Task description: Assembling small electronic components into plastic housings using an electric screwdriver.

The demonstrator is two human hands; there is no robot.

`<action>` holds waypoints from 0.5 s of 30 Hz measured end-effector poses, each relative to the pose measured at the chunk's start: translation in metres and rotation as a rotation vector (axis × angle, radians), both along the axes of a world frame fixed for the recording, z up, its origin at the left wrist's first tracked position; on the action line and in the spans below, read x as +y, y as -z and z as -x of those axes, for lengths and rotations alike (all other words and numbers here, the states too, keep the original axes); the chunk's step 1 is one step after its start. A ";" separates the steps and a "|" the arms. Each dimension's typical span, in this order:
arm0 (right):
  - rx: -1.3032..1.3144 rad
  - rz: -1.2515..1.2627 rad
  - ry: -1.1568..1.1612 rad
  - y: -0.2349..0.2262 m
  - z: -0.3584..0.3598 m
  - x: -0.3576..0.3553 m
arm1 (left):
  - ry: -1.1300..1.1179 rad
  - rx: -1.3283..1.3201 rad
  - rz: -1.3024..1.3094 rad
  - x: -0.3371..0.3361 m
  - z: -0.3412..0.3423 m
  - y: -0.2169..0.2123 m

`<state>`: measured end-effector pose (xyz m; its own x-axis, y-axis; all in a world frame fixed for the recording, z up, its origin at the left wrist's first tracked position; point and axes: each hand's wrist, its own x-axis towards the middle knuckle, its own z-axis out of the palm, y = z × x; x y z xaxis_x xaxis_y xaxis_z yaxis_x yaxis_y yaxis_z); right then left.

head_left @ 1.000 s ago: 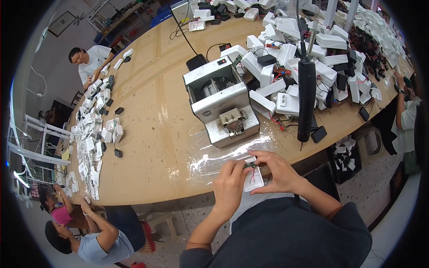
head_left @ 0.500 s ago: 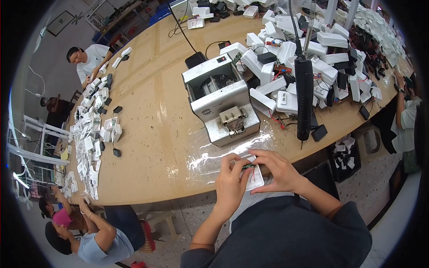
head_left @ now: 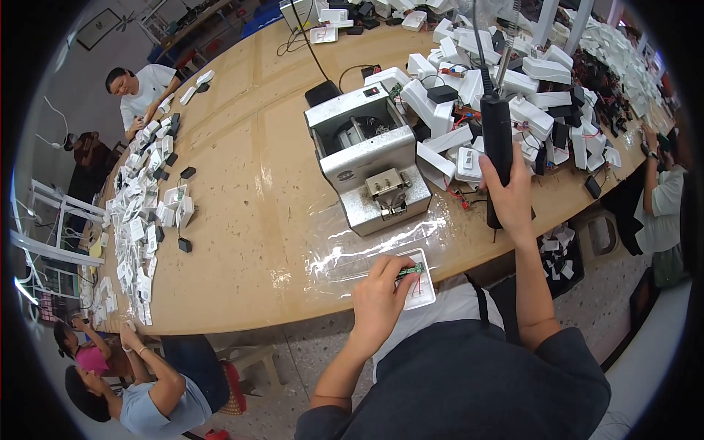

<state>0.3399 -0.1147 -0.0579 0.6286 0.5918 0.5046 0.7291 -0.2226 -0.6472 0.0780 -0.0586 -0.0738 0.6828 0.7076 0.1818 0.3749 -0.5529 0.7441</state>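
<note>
A long wooden workbench [head_left: 242, 220] fills a busy workshop, with other people seated along its far and near left edges.

The left hand [head_left: 378, 297] has its fingers curled over a small green circuit board [head_left: 411, 270], pressing it down into a white plastic housing [head_left: 422, 282] that lies at the bench edge, just in front of the person's body. The fingers are mostly closed, thumb and forefinger pinching the board at its side. The right hand [head_left: 511, 194] is raised well above the bench, wrapped fully around the black grip of a hanging electric screwdriver [head_left: 497, 143]; its tip is hidden behind the hand, so how close it is to the work cannot be told.

To do this well, I judge that the left fingers should keep the board seated flat and stay clear of the screw hole, while the driver is brought down upright, not tilted, so that the bit does not skid onto the board.

Just beyond the housing lies a clear plastic sheet [head_left: 367, 246], shiny and crumpled, and on its far edge stands a grey metal box-shaped machine [head_left: 367, 165] with an open top. Behind it is a heap of white plastic housings [head_left: 543, 81] mixed with black adapters. Far left, rows of small white parts and black blocks [head_left: 150, 198] are spread along the bench; their labels are too small to make out
</note>
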 end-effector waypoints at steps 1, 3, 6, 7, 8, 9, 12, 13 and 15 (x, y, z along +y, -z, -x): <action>0.292 -0.175 -0.160 0.000 0.005 0.001 | 0.002 0.003 -0.007 0.000 0.000 0.000; 0.573 -0.427 -0.385 -0.006 0.017 0.005 | 0.008 -0.005 -0.008 0.001 0.000 0.002; 0.638 -0.587 -0.590 -0.034 0.042 0.022 | 0.008 -0.005 -0.003 0.004 0.004 0.005; 0.621 -0.605 -0.649 -0.053 0.051 0.029 | 0.013 -0.005 0.004 0.003 0.004 0.003; 0.618 -0.598 -0.665 -0.065 0.061 0.037 | 0.017 -0.013 0.005 0.003 0.004 0.003; 0.636 -0.594 -0.724 -0.073 0.065 0.045 | 0.021 -0.006 0.006 0.003 0.003 0.002; 0.636 -0.555 -0.728 -0.090 0.086 0.072 | 0.015 -0.008 0.009 0.003 0.004 0.002; 0.671 -0.592 -0.722 -0.089 0.092 0.082 | 0.012 -0.013 0.012 0.003 0.004 0.003; 0.670 -0.615 -0.787 -0.087 0.095 0.095 | 0.011 -0.025 0.011 0.002 0.004 0.006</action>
